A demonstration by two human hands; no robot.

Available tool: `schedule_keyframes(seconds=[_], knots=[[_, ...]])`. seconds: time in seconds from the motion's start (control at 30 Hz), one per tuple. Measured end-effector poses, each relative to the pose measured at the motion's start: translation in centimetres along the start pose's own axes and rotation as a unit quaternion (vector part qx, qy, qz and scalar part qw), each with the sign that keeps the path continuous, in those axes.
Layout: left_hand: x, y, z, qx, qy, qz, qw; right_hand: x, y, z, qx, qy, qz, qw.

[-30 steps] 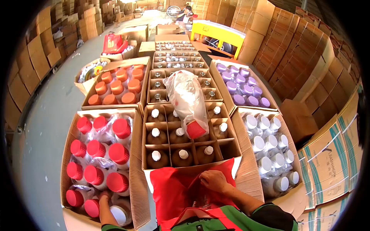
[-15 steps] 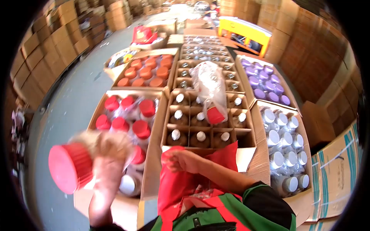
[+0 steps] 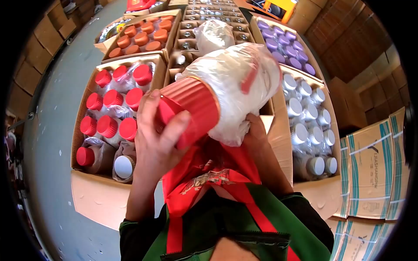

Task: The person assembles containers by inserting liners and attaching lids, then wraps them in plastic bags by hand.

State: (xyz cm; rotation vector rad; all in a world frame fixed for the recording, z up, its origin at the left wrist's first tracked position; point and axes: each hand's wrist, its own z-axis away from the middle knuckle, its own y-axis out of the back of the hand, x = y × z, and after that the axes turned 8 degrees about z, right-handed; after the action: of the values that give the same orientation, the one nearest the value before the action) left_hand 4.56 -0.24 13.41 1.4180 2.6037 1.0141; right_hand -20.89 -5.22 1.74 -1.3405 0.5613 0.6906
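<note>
A large red-lidded bottle (image 3: 235, 82) wrapped in clear plastic lies tilted across the middle, its ribbed red lid toward the left. My left hand (image 3: 159, 135) is closed round the lid's end, thumb and fingers on the red surface. Under the body's right side, my right hand (image 3: 257, 132) grips the plastic wrap; its fingers are partly hidden behind it. The bottle covers most of a divided carton below. To the left is a carton of red-capped bottles (image 3: 106, 126), one of them with a white cap (image 3: 124, 166).
Another plastic-wrapped item (image 3: 214, 37) lies on the centre carton behind. Orange-capped bottles (image 3: 141, 39) stand back left. On the right are purple-capped (image 3: 285, 45) and white-capped bottles (image 3: 309, 113). Printed cartons (image 3: 370, 165) are stacked at the far right.
My left hand has brought the red-lidded bottle from the left to the middle and now holds its lid. My right hand has moved right, onto the wrap. The view has tilted down.
</note>
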Motion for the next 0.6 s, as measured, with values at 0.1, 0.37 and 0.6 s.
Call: schedule_keyframes(seconds=[0.1,0.37,0.6], knots=[[-0.6,-3.9,3.2,0.051,0.154,0.105,0.981,-1.3,2.3,1.0,0.068,0.147,0.127,0.979],[-7.6,-7.2,15.9,-0.333,0.32,0.214,0.861,-3.6,6.0,1.0,0.069,0.224,0.366,0.9],[-8.9,3.9,3.7,-0.073,0.197,0.073,0.975,-1.2,0.7,-3.3,-0.298,0.023,0.31,0.903]])
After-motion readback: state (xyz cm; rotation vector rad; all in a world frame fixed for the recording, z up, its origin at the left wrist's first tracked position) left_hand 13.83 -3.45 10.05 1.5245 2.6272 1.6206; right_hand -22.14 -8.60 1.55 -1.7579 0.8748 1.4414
